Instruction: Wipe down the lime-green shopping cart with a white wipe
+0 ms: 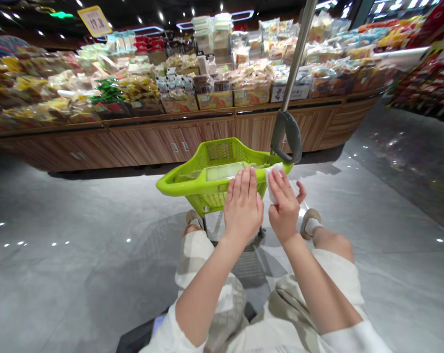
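A lime-green shopping cart basket (177,184) stands in front of me, below my hands. A flat clear packet (223,171) with pale green contents lies across its top. My left hand (243,206) rests flat on the packet's right end, fingers together and not visibly gripping. My right hand (284,206) pinches a white tissue (272,184) between thumb and fingers, just above the basket's right rim. The packet's right end is hidden under my left hand.
A wooden display counter (177,142) piled with bagged snacks (214,83) runs ahead of the cart. A metal pole (297,59) with a grey handle (290,135) rises beside the basket. A polished grey floor surrounds the cart, and my knees and sandals show below.
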The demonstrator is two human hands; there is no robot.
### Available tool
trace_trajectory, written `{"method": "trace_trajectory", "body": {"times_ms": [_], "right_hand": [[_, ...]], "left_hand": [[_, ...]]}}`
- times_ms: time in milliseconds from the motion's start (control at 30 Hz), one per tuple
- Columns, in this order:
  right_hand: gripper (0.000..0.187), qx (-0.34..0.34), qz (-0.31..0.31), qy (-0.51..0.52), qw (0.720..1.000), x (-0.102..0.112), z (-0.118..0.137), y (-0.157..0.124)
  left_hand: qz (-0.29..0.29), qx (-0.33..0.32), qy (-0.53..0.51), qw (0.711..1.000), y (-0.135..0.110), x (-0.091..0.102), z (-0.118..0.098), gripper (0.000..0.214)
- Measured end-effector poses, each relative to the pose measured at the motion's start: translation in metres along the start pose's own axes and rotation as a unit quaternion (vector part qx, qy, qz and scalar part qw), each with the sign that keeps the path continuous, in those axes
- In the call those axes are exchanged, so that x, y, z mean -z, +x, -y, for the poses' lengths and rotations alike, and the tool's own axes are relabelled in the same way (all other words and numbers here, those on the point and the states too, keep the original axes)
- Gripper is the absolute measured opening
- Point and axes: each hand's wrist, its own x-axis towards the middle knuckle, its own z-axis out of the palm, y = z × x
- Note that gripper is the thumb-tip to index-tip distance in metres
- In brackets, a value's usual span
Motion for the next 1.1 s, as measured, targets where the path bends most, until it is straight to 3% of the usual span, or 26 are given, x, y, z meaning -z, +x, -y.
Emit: {"method": "trace_trajectory", "body": {"times_ms": [67, 133, 233, 333, 467, 533, 600, 700, 800, 1000, 1100], "right_hand": [[0.073, 0.059, 0.049, 0.009, 0.997, 0.000, 0.003, 0.000], [0.075, 0.067, 0.053, 0.004, 0.996, 0.000, -0.005, -0.001], [0.080, -0.006, -0.011, -0.019, 1.000, 0.000, -0.023, -0.003], [0.079, -0.057, -0.058, -0.032, 0.996, -0.004, -0.021, -0.004], [0.072, 0.040, 0.026, -0.009, 0.999, -0.003, 0.002, -0.002], [0.072, 0.073, 0.056, 0.000, 0.996, 0.000, 0.001, -0.002], [0.076, 0.043, 0.039, -0.011, 0.998, 0.002, -0.012, -0.002], [0.081, -0.056, -0.035, -0.028, 0.997, 0.001, -0.032, -0.004], [0.082, -0.092, -0.065, -0.028, 0.993, -0.003, -0.030, -0.003], [0.080, 0.061, 0.040, 0.008, 0.997, 0.001, -0.006, 0.002], [0.081, 0.044, 0.019, 0.014, 0.999, 0.002, -0.020, 0.001]], "left_hand": [[0.002, 0.001, -0.004, 1.000, 0.000, -0.001, 0.000, 0.062], [-0.001, 0.001, -0.012, 1.000, 0.000, -0.002, 0.001, 0.061], [-0.005, 0.000, -0.020, 1.000, 0.000, -0.002, 0.001, 0.062], [-0.002, 0.002, -0.022, 1.000, 0.000, -0.004, 0.000, 0.063], [0.002, 0.002, -0.015, 1.000, 0.000, -0.005, 0.000, 0.062], [0.000, 0.002, -0.013, 1.000, 0.000, -0.004, 0.000, 0.061], [-0.004, 0.001, -0.016, 1.000, 0.000, -0.004, 0.000, 0.061], [-0.009, 0.000, -0.023, 1.000, 0.000, -0.003, 0.000, 0.062], [-0.013, 0.005, -0.024, 1.000, 0.001, -0.004, -0.001, 0.063], [-0.019, 0.002, -0.008, 1.000, 0.002, -0.006, -0.002, 0.062], [-0.018, 0.000, -0.004, 1.000, 0.001, -0.006, -0.001, 0.062]]}}
